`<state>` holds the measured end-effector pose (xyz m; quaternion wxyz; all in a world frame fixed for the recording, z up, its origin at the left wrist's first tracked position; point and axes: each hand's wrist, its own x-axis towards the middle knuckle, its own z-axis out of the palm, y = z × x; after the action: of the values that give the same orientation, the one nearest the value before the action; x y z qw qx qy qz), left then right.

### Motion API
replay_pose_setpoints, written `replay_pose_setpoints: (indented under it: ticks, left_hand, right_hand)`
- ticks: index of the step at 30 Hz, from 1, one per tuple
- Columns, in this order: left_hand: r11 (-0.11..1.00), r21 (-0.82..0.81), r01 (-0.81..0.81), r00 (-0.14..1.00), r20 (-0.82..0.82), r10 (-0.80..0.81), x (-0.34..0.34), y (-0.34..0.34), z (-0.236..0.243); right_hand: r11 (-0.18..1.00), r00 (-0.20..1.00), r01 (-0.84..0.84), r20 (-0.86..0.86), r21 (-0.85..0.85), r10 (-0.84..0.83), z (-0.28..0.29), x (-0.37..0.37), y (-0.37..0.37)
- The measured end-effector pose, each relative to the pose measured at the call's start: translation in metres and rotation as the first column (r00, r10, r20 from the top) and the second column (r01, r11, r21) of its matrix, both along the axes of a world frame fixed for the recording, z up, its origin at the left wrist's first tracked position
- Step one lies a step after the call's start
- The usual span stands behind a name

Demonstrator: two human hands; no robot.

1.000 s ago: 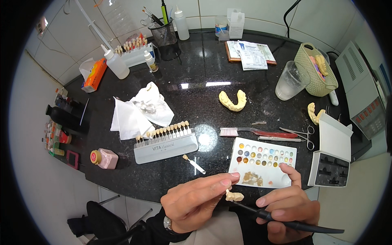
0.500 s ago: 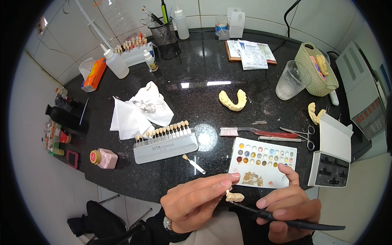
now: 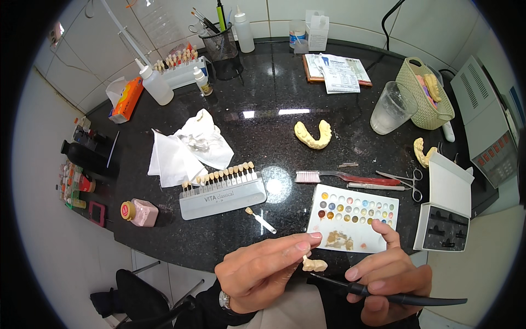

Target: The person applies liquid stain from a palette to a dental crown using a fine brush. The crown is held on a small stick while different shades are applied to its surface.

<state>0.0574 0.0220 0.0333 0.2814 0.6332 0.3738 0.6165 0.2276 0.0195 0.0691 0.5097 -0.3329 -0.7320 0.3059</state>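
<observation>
Close to my body, my left hand [image 3: 257,268] pinches a small cream-coloured dental bridge [image 3: 315,265] at its fingertips. My right hand [image 3: 392,277] grips a slim black-handled brush [image 3: 427,300], its thin tip just below the bridge with a small gap between them. Just beyond both hands lies a white paint palette [image 3: 375,242] with rows of coloured wells and brownish smears. To the left, a grey tooth shade guide [image 3: 222,204] stands with its row of tabs, and one loose shade tab [image 3: 264,223] lies in front of it.
A toothbrush [image 3: 307,177], a red-handled tool [image 3: 367,180] and scissor-like forceps [image 3: 416,186] lie beyond the palette. Farther back are a yellow dental cast [image 3: 313,142], a clear cup [image 3: 392,109] and a basket [image 3: 416,104]. White tissues [image 3: 170,156] and a pink-filled jar [image 3: 145,214] are left; an opened box [image 3: 446,205] right.
My right hand has shifted slightly to the right with the brush, and the tip has come away from the underside of the bridge. My left hand stays nearly still.
</observation>
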Motion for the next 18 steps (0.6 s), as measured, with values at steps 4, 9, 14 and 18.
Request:
replay_pose_setpoints:
  ticks: [4, 9, 14, 18]
  left_hand:
    - [1.000, 0.005, 0.025, 1.000, 0.015, -0.025, 0.0041, 0.0010, 0.0005]
    - [1.000, -0.008, 0.003, 1.000, 0.002, -0.003, -0.0005, -0.0001, -0.0008]
    - [1.000, -0.008, 0.004, 1.000, 0.006, -0.004, 0.0006, -0.0007, 0.0009]
    - [1.000, 0.000, 0.010, 1.000, 0.006, -0.010, 0.0027, 0.0003, 0.0006]
  right_hand:
    - [0.998, 0.997, 0.068, -0.030, -0.008, -0.069, 0.0035, 0.0019, -0.0052]
    - [1.000, 0.999, 0.026, 0.028, -0.008, -0.026, 0.0019, -0.0018, 0.0008]
    - [0.999, 0.998, 0.041, -0.045, -0.022, -0.042, 0.0013, -0.0013, -0.0032]
    - [0.998, 0.998, 0.055, -0.040, -0.017, -0.056, 0.0029, -0.0004, -0.0022]
